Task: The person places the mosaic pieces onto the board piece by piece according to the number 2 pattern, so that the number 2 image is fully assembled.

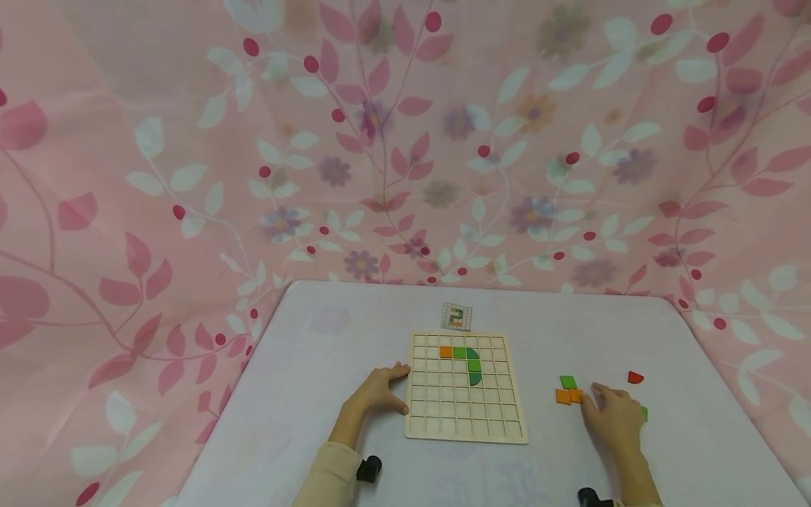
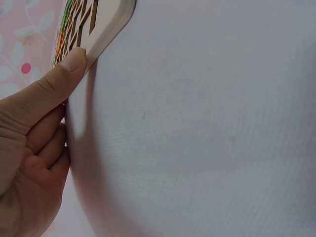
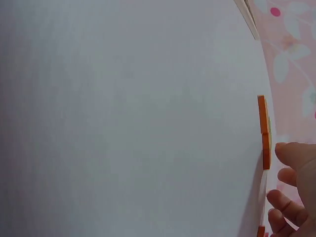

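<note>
A wooden grid board (image 1: pixel 443 426) lies on the table, bearing an orange square tile (image 1: pixel 446 351), green square tiles (image 1: pixel 474 365) and dark green rounded tiles (image 1: pixel 475 379). My left hand (image 1: pixel 378 391) rests at the board's left edge, thumb and fingers spread. In the left wrist view its thumb (image 2: pixel 73 60) touches the rim. Right of the board, my right hand (image 1: pixel 613 419) hangs with loosely bent fingers beside two loose orange square tiles (image 1: pixel 562 396) and a green square tile (image 1: pixel 568 382). In the right wrist view, its thumb (image 3: pixel 291 153) is close to the orange tiles (image 3: pixel 263 116).
Beyond the board lies a small pattern card (image 1: pixel 456 316) with a gridded figure. A red rounded tile (image 1: pixel 636 377) lies past the right hand, which partly covers another green tile (image 1: pixel 644 413). A floral curtain (image 1: pixel 405 176) hangs behind the white table (image 1: pixel 342 338).
</note>
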`<state>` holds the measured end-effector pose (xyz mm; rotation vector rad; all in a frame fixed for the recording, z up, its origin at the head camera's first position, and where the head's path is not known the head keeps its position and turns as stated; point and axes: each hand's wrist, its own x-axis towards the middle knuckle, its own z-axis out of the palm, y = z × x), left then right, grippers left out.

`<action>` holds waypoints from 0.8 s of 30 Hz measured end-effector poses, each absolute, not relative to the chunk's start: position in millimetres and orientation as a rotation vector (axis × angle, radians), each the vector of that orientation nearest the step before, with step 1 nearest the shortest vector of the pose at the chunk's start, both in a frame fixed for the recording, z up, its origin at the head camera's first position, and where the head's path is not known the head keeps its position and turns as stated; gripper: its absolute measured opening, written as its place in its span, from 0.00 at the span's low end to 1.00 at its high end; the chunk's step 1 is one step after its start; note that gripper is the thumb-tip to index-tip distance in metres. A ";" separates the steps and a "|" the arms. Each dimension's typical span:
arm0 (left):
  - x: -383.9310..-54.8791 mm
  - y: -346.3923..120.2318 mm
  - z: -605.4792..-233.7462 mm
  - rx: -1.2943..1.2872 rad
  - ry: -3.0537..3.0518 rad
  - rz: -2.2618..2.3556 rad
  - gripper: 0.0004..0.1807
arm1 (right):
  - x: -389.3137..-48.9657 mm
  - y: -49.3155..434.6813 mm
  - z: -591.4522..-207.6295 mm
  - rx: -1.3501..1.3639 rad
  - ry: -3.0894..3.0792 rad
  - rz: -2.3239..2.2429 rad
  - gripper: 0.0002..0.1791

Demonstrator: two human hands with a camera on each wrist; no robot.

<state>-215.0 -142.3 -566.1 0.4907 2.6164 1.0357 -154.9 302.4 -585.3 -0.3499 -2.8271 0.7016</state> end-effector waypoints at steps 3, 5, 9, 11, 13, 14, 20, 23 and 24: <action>-214.5 -142.4 -566.6 0.493 2.616 1.042 0.47 | -160.2 288.5 -587.8 -0.241 -2.736 0.717 0.22; -214.4 -142.5 -566.7 0.495 2.615 1.047 0.47 | -166.1 280.3 -588.8 -0.228 -2.730 0.735 0.24; -214.5 -142.3 -566.5 0.498 2.612 1.052 0.47 | -178.6 266.3 -588.7 -0.291 -2.803 0.762 0.28; -214.4 -142.5 -566.2 0.499 2.615 1.047 0.47 | -184.5 262.0 -588.6 -0.314 -2.822 0.765 0.27; -214.2 -142.6 -566.1 0.505 2.618 1.044 0.47 | -188.1 259.0 -587.6 -0.314 -2.814 0.773 0.23; -214.0 -142.7 -566.1 0.506 2.618 1.044 0.47 | -189.4 258.2 -587.0 -0.311 -2.809 0.772 0.22; -214.3 -143.4 -566.8 0.516 2.614 1.054 0.48 | -186.3 257.0 -579.9 -0.334 -2.849 0.760 0.23; -214.5 -143.8 -567.4 0.524 2.618 1.052 0.48 | -182.5 260.1 -575.8 -0.367 -2.893 0.718 0.23; -214.6 -144.0 -567.5 0.525 2.619 1.054 0.48 | -181.9 261.6 -574.8 -0.369 -2.905 0.712 0.23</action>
